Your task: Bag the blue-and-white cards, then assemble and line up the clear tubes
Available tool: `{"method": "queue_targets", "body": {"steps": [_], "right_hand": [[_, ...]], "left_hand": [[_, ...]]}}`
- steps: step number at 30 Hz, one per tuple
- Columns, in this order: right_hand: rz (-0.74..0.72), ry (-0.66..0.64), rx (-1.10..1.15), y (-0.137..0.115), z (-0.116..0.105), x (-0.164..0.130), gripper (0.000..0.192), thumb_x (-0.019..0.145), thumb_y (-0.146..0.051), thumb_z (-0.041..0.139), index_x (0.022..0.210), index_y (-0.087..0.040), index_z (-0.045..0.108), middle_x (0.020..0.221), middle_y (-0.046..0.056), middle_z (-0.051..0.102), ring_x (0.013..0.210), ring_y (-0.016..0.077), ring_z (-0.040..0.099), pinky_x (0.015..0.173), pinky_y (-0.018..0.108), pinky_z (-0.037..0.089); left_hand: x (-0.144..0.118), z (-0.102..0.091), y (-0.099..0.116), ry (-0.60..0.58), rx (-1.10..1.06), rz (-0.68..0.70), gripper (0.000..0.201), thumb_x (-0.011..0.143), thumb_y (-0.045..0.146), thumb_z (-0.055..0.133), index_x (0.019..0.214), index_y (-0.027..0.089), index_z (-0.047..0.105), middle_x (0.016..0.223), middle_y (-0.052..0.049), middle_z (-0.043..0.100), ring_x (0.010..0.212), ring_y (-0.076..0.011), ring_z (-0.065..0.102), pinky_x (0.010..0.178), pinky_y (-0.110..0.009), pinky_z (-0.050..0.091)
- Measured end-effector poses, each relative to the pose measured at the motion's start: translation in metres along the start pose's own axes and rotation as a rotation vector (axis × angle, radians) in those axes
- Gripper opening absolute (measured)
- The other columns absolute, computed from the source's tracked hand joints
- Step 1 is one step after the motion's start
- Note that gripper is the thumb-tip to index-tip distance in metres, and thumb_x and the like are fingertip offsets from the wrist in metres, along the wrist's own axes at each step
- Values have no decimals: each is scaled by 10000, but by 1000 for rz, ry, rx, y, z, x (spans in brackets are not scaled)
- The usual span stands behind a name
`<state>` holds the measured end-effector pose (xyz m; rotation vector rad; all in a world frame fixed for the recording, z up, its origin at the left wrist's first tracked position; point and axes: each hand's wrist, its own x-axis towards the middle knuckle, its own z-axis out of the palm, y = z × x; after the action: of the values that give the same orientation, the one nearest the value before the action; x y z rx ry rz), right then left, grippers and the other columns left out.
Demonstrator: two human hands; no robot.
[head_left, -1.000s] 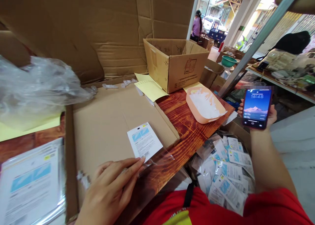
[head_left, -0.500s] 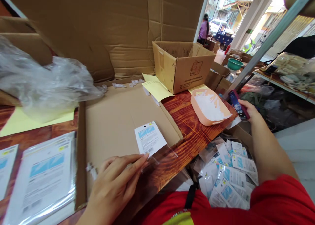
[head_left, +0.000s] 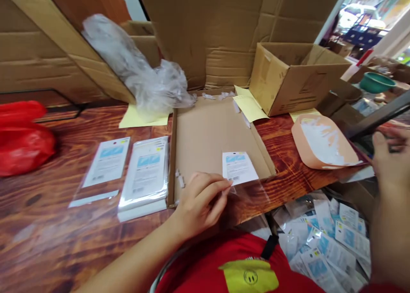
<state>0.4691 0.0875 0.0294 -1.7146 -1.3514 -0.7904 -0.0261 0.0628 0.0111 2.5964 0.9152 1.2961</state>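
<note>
Your left hand [head_left: 200,201] has its grip closed lightly on the lower left corner of a small packet [head_left: 239,168], a white card with a blue band inside a clear sleeve, with the fingertips [head_left: 226,189] pinching that corner. Most of the packet lies flat on the flattened cardboard sheet [head_left: 208,135], at its near right corner, and the clear end of the sleeve hangs over the cardboard edge onto the wood close to the near edge of the bench [head_left: 57,216]. Your right hand [head_left: 389,165] is at the right edge of the view, past the right end of the bench, and it is blurred; I cannot tell if its grip is open or closed, or if it holds anything. Just beside it, at the right edge of the bench, a shallow pink tray [head_left: 307,154] holds some white material. Left of the cardboard sheet lies a stack of larger packets [head_left: 145,171], touching its left edge, and one more flat packet [head_left: 104,165] lies further left. A crumpled clear plastic bag [head_left: 144,75] sits toward the far side, over a yellow paper [head_left: 131,118]. An open brown box [head_left: 294,77] stands at the far right corner. Below the right end of the bench, a pile of small packets [head_left: 329,241] fills a carton.
</note>
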Motion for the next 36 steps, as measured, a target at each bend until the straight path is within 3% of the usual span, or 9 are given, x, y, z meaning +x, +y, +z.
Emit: {"method": "queue_targets", "body": {"steps": [2, 3, 6, 9, 14, 17, 20, 25, 36], "right_hand": [[-216, 67, 185, -64, -23, -24, 412, 825, -510, 711, 1079, -186, 719, 881, 159, 702, 722, 291, 653, 665, 466, 527], [-321, -192, 294, -99, -32, -39, 389, 853, -385, 730, 1206, -233, 675, 973, 130, 717, 852, 289, 679, 805, 471, 550], [-499, -357, 672, -192, -45, -81, 555, 811, -193, 798, 1332, -208, 609, 1040, 100, 738, 919, 246, 706, 814, 397, 590], [-506, -353, 889, -235, -44, -104, 558, 825, -81, 757, 1356, -166, 610, 1032, 104, 752, 920, 207, 713, 792, 348, 599], [-518, -439, 1029, -230, -47, -114, 539, 859, -15, 652, 1355, -228, 650, 1069, 85, 763, 938, 201, 714, 773, 340, 603], [-288, -552, 1096, -225, -54, -124, 340, 836, -83, 720, 1088, -301, 783, 859, 24, 695, 767, 155, 657, 640, 288, 559], [33, -721, 1166, -224, -62, -140, 119, 806, -178, 790, 850, -288, 799, 720, -10, 560, 641, 119, 573, 534, 241, 496], [383, -944, 1326, -220, -72, -157, 42, 820, -242, 797, 800, -265, 768, 767, 0, 629, 677, 121, 620, 563, 227, 514], [551, -709, 1087, -236, -89, -167, 88, 796, -183, 787, 763, -259, 758, 800, 19, 703, 703, 152, 664, 554, 248, 552]], "left_hand": [[-1, 0, 2, 17, -34, -5, 229, 873, 37, 631, 1072, 150, 633, 941, -66, 718, 865, -152, 673, 781, -294, 500], [-1, 0, 4, 21, -46, -3, 231, 872, 40, 637, 1074, 151, 631, 941, -65, 719, 867, -155, 675, 782, -298, 502], [-3, 0, 7, 22, -58, 7, 239, 877, 55, 648, 1090, 160, 627, 939, -61, 730, 862, -163, 683, 773, -314, 498], [-6, -4, 10, 5, -36, 18, 242, 890, 74, 651, 1112, 169, 631, 959, -62, 746, 854, -166, 686, 752, -324, 484], [-22, -14, 18, 2, -67, -33, 281, 909, 58, 618, 1145, 202, 663, 967, -48, 752, 837, -150, 683, 738, -313, 499], [-37, -16, 29, -8, -163, -161, 298, 904, 56, 620, 1134, 220, 715, 917, -48, 740, 819, -140, 681, 717, -275, 541], [-49, -17, 43, -43, -397, -473, 201, 888, 132, 690, 1028, 237, 790, 831, -47, 719, 764, -136, 675, 661, -240, 557], [-51, -14, 59, -121, -933, -1054, 74, 782, 288, 830, 792, 216, 817, 835, -57, 749, 770, -144, 695, 749, -265, 576], [-44, 2, 76, 74, -981, -1367, 175, 707, 299, 874, 639, 179, 767, 670, -31, 751, 639, -113, 663, 674, -218, 546]]}}
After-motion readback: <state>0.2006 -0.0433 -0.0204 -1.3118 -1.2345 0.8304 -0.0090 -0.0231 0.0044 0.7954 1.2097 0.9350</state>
